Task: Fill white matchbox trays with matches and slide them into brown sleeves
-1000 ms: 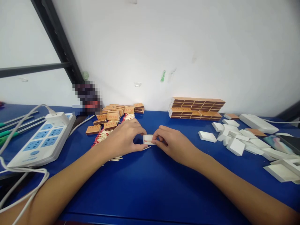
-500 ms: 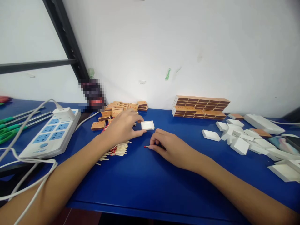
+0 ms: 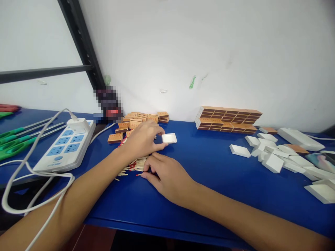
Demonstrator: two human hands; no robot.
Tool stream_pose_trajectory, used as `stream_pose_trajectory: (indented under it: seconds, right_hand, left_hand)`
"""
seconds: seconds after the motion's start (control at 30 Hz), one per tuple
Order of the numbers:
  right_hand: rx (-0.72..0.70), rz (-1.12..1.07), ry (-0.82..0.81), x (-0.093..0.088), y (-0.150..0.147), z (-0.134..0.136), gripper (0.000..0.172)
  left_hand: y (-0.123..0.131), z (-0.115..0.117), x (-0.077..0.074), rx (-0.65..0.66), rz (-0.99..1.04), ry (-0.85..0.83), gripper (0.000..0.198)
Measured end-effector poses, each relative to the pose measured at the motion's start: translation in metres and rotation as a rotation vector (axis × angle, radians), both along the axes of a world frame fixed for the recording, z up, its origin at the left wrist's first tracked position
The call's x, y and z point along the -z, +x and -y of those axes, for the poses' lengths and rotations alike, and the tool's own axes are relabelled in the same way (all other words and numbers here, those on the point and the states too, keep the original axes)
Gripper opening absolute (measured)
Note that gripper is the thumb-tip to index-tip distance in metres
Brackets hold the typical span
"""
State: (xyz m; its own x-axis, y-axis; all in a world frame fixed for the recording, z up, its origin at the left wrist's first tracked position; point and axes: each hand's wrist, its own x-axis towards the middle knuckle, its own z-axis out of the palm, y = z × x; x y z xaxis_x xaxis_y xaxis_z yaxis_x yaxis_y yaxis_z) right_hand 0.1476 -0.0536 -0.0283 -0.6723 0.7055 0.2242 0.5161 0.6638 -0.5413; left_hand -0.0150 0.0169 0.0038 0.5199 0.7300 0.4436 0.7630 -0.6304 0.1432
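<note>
My left hand pinches a small white matchbox tray between thumb and fingers, its hollow side facing up. Below it, my right hand is closed on a red-tipped match, whose head sticks out past the fingertips. That hand is at the edge of a pile of loose matches on the blue table. My left hand and forearm hide part of the pile. Behind the left hand lies a heap of orange-brown matchbox sleeves.
Stacked matchboxes stand along the wall. Several white matchbox trays are scattered at the right, near a white power adapter. A power strip with cables and green-handled screwdrivers lie at the left.
My right hand has moved left and toward me with its match, to the edge of the match pile. My left hand still holds the tray; the whole view has shifted slightly.
</note>
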Motion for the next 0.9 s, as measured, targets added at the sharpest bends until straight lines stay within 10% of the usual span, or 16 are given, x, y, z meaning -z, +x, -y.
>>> stream_pose_trajectory:
  seconds: [0.9]
  right_hand:
    - [-0.042, 0.074, -0.004, -0.011, 0.017, -0.009, 0.013]
  left_hand:
    - [0.0, 0.003, -0.002, -0.022, -0.003, 0.004, 0.024]
